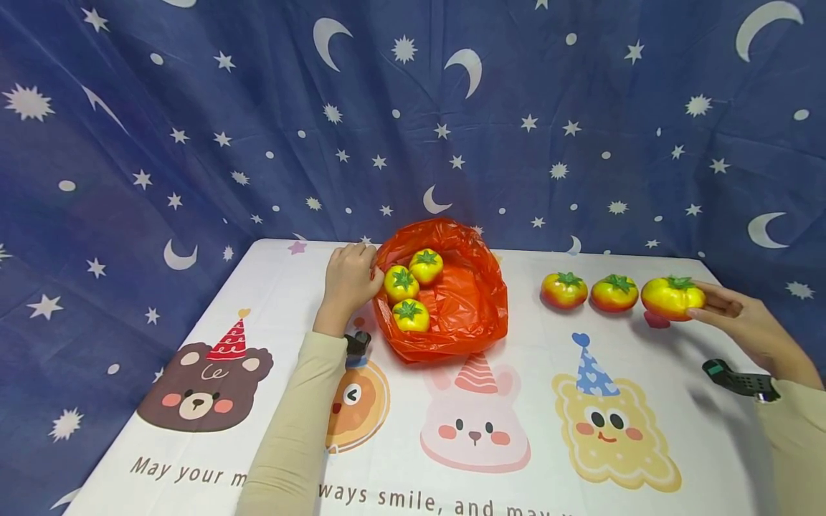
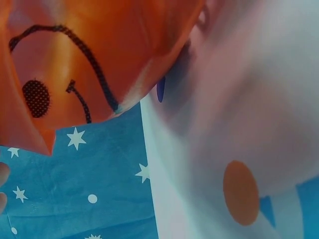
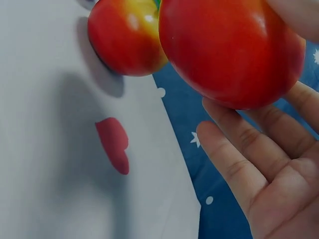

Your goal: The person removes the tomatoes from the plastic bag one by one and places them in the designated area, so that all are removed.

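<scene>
Beige sleeve (image 1: 284,430) reaching in, the left hand (image 1: 351,279) curls its fingers on the rim of a red plastic bag (image 1: 464,301); three tomatoes (image 1: 401,284) lie inside, along its left. Rightward, two more tomatoes (image 1: 564,291) sit side by side on the bench (image 1: 529,358). Beside them the right hand (image 1: 755,326) grips another tomato (image 1: 671,299), apparently just lifted clear. Bagging this one looks like the step in hand; the next move would call for carrying it leftward, rim held open.
</scene>
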Available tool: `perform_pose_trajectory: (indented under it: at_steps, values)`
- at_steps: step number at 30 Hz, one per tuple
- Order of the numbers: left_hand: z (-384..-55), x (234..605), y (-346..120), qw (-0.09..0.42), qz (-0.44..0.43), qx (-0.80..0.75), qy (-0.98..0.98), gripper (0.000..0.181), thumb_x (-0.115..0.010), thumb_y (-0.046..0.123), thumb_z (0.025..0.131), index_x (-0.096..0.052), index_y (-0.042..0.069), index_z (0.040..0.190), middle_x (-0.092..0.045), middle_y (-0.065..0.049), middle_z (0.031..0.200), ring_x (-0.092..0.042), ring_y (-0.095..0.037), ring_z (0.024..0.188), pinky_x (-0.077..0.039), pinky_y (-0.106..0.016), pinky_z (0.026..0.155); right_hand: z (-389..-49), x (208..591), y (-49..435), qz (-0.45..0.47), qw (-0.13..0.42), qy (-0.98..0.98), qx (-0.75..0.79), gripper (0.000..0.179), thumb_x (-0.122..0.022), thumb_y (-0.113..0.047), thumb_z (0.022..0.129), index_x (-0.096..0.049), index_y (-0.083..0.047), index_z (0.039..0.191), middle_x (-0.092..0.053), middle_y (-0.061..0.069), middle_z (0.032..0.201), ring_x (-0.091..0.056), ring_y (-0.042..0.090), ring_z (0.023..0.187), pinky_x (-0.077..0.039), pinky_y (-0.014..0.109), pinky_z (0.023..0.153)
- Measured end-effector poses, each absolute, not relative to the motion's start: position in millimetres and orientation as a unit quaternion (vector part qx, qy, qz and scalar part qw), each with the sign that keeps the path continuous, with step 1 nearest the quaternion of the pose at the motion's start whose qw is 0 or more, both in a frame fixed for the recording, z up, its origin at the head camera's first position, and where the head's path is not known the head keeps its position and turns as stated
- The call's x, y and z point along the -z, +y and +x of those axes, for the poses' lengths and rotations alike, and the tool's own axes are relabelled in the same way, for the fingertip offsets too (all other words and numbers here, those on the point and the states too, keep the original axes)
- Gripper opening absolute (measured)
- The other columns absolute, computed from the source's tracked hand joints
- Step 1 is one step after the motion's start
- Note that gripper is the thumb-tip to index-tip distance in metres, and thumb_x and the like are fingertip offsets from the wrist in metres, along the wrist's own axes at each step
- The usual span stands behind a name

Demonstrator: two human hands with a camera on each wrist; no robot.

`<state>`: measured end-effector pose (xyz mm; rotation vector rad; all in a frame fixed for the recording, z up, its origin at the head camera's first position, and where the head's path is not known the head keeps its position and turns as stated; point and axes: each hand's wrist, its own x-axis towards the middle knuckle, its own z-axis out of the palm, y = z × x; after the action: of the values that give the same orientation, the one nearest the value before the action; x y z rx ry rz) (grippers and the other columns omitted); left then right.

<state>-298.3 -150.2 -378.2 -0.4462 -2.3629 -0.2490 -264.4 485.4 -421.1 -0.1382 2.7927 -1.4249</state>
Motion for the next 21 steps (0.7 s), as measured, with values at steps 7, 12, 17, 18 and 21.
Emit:
perform_pose_trajectory:
  at_steps: [7, 12, 17, 18, 21]
  values:
    - [-298.8, 378.7, -149.6, 0.355, -0.173, 0.096, -0.914, 0.008, -0.059, 0.013, 0.075, -0.057, 0.005, 0.076, -0.057, -0.009, 0.070, -0.056, -0.027, 0.071, -0.045, -0.040, 0.074, -246.4, 406.1, 461.7, -0.004, 0.011, 0.905, 0.425, 0.066, -0.056, -0.031, 0.092, -0.024, -0.018, 0.149, -0.039, -0.036, 0.109, -0.041, -0.019, 0.092, -0.038, 0.003, 0.086]
    - [-299.0, 378.7, -149.6, 0.356, -0.174, 0.097, -0.913, 0.008, -0.060, 0.012, 0.075, -0.057, 0.005, 0.076, -0.056, -0.009, 0.070, -0.055, -0.027, 0.071, -0.045, -0.041, 0.074, -238.5, 402.6, 451.4, 0.013, 0.017, 0.916, 0.399, 0.072, -0.055, -0.036, 0.092, -0.019, -0.015, 0.150, -0.038, -0.031, 0.124, -0.035, -0.021, 0.093, -0.034, 0.000, 0.086]
    - [-299.0, 378.7, -149.9, 0.356, -0.176, 0.100, -0.912, 0.008, -0.059, 0.012, 0.075, -0.058, 0.004, 0.077, -0.057, -0.010, 0.071, -0.056, -0.028, 0.072, -0.044, -0.041, 0.073, -247.2, 423.4, 465.5, 0.025, 0.005, 0.919, 0.394, 0.074, -0.056, -0.042, 0.090, -0.020, -0.020, 0.150, -0.033, -0.022, 0.141, -0.032, -0.018, 0.097, -0.036, 0.003, 0.091]
    - [-299.2, 378.8, -149.8, 0.356, -0.176, 0.101, -0.912, 0.008, -0.059, 0.012, 0.075, -0.058, 0.004, 0.077, -0.058, -0.010, 0.071, -0.056, -0.028, 0.072, -0.044, -0.041, 0.073, -248.2, 426.0, 467.0, 0.027, 0.003, 0.918, 0.396, 0.073, -0.055, -0.043, 0.090, -0.020, -0.021, 0.150, -0.034, -0.023, 0.139, -0.032, -0.017, 0.097, -0.036, 0.003, 0.090]
    - [-299.3, 378.7, -149.7, 0.355, -0.176, 0.101, -0.913, 0.007, -0.058, 0.012, 0.075, -0.057, 0.005, 0.076, -0.057, -0.010, 0.071, -0.056, -0.028, 0.072, -0.044, -0.041, 0.072, -246.0, 424.7, 462.6, 0.035, 0.000, 0.911, 0.411, 0.071, -0.055, -0.041, 0.091, -0.020, -0.024, 0.150, -0.037, -0.024, 0.135, -0.032, -0.017, 0.098, -0.038, 0.005, 0.090]
